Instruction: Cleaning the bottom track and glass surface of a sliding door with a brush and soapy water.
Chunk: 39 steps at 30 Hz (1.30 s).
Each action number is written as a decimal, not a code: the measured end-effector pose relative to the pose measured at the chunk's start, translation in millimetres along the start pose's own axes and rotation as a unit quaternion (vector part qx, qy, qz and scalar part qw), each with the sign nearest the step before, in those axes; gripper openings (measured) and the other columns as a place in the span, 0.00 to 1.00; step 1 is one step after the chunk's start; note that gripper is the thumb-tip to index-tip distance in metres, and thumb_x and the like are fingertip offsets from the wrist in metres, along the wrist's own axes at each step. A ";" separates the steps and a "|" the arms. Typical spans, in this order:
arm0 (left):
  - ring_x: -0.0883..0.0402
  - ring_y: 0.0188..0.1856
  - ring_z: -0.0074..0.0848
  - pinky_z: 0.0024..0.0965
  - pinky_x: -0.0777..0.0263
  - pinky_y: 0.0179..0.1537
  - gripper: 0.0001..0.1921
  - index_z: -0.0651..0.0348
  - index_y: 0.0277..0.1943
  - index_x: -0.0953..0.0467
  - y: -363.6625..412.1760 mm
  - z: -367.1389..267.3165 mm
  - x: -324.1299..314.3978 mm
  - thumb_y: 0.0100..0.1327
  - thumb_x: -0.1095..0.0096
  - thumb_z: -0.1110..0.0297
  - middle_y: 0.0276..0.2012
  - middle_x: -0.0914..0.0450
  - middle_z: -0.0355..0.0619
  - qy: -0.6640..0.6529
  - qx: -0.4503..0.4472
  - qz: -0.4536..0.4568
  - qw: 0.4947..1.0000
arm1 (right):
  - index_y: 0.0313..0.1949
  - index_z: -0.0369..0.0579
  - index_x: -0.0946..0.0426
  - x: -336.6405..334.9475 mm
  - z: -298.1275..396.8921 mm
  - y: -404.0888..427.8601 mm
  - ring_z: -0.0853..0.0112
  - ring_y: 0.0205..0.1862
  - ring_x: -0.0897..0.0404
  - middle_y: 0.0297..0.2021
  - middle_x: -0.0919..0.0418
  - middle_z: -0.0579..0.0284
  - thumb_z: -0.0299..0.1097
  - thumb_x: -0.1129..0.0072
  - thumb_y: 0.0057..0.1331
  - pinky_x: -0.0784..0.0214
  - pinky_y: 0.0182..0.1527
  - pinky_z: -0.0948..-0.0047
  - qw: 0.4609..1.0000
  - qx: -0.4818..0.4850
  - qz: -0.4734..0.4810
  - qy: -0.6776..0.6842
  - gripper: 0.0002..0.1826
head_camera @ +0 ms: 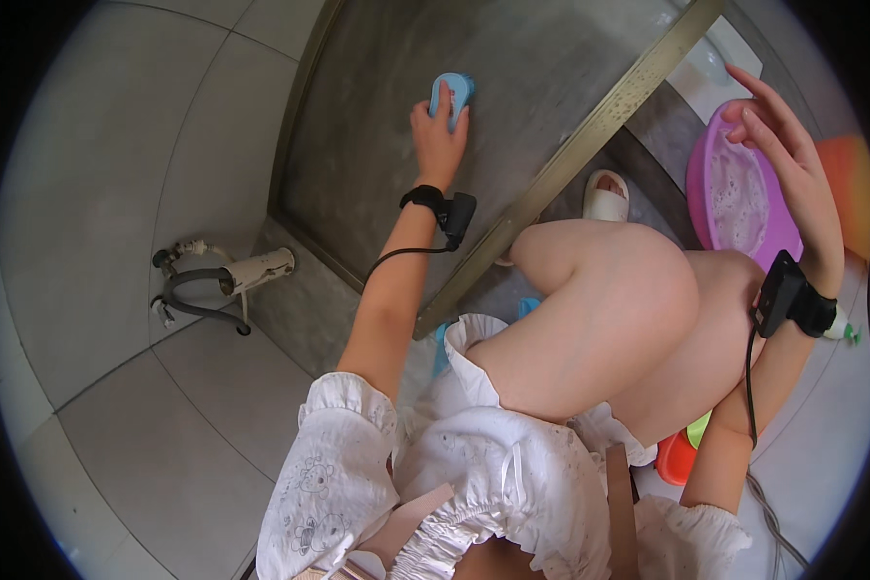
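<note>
My left hand grips a light-blue scrub brush, its index finger stretched along the back. Bristles show at the brush's far right side. The brush is over a grey, smeared panel, seemingly glass, set in a metal frame. Whether the bristles touch the panel is hard to tell. My right hand is raised at the right with fingers bent and apart, holding nothing. It overlaps a purple plastic basin in the picture. White suds float in the basin.
A cut pipe with a grey hose and valves stands by the tiled wall at left. An orange container is beyond my right hand. A red object and a cable lie at lower right. My slippered foot is beside the frame.
</note>
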<state>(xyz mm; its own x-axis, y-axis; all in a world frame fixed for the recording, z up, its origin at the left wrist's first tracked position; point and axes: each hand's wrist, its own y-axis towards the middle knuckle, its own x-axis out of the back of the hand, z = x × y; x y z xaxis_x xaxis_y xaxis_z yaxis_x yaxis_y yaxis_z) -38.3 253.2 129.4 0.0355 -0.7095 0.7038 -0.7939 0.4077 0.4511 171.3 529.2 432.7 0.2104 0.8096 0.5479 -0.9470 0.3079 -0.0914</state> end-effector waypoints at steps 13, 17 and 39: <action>0.32 0.44 0.47 0.40 0.37 0.48 0.29 0.55 0.66 0.41 -296.3 61.0 105.4 0.63 0.43 0.64 0.41 0.32 0.58 0.089 0.216 0.142 0.962 | 0.63 0.43 0.38 7.3 -0.4 -2.7 0.79 0.41 0.32 0.39 0.29 0.65 0.36 0.54 0.69 0.41 0.52 0.79 0.999 -0.035 0.012 -0.018 0.24; 0.32 0.45 0.46 0.39 0.37 0.49 0.28 0.58 0.65 0.38 -233.5 73.4 81.4 0.63 0.42 0.64 0.42 0.32 0.59 0.092 0.173 0.092 0.976 | 0.63 0.43 0.38 6.9 3.5 -3.3 0.79 0.42 0.32 0.40 0.29 0.64 0.37 0.55 0.70 0.42 0.53 0.78 0.999 -0.004 0.027 -0.028 0.24; 0.31 0.40 0.49 0.44 0.37 0.44 0.28 0.58 0.65 0.40 -286.5 112.3 86.7 0.64 0.45 0.60 0.38 0.31 0.60 0.187 0.280 -0.012 0.942 | 0.63 0.48 0.37 1.5 7.4 2.2 0.77 0.45 0.30 0.42 0.27 0.61 0.39 0.57 0.70 0.42 0.56 0.77 0.996 -0.031 0.008 -0.088 0.24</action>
<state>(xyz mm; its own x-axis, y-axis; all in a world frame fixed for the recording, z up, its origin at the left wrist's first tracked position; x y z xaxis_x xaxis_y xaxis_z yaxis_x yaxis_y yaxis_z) 124.0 10.4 -0.5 0.1860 -0.4204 0.8881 -0.9819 -0.0474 0.1832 167.7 527.4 439.5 0.1432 0.7160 0.6832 -0.9319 0.3300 -0.1505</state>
